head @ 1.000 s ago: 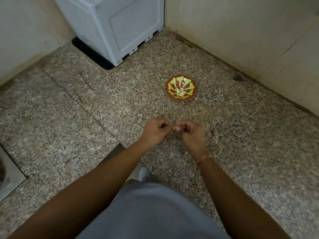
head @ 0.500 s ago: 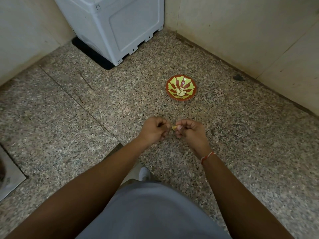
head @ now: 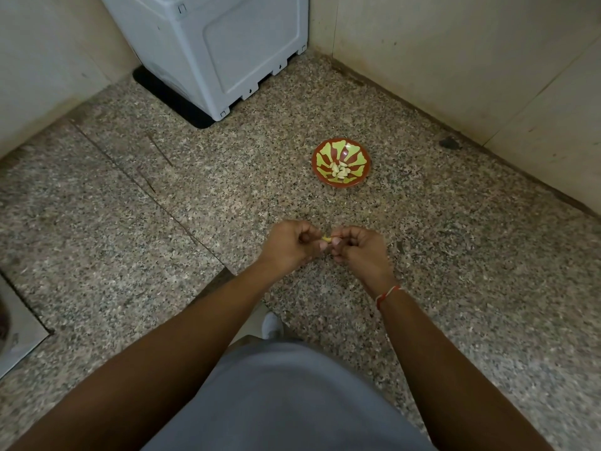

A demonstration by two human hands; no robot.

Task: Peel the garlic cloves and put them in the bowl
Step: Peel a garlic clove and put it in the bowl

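Speckled granite floor (head: 130, 229), grey and brown, laid in slabs with dark seams; it runs to a corner where pale walls (head: 455, 60) meet.

Grey-white plastic appliance housing (head: 211, 50), boxy, standing on a black mat (head: 169, 99) in the far corner, its footed base at floor level.

Person, seen from above: grey garment (head: 286, 402) filling the lower middle, two bare forearms reaching forward, one white shoe tip (head: 271, 325) just beyond the garment's edge.

Metal plate (head: 16, 333), flat, set into the floor at the left edge, only partly in view.

Bowl (head: 320, 157), small, round, red-brown with yellow-green ray pattern, resting on the floor well beyond the hands and slightly to their right. Peeled cloves (head: 340, 170), pale, piled in its centre.

Left hand (head: 289, 244), fingers curled inward, thumb and fingertips pinching one end of a garlic clove.

Right hand (head: 361, 247), fingers likewise curled, thumb and forefinger pinching the other end of the same clove; a red thread band (head: 387, 294) circles the wrist.

Garlic clove (head: 327, 238), small, yellowish, held between the two hands above the floor, near the person and apart from the bowl. Whether skin remains on it cannot be told.

Dark smudge (head: 448, 143) on the floor near the right wall.
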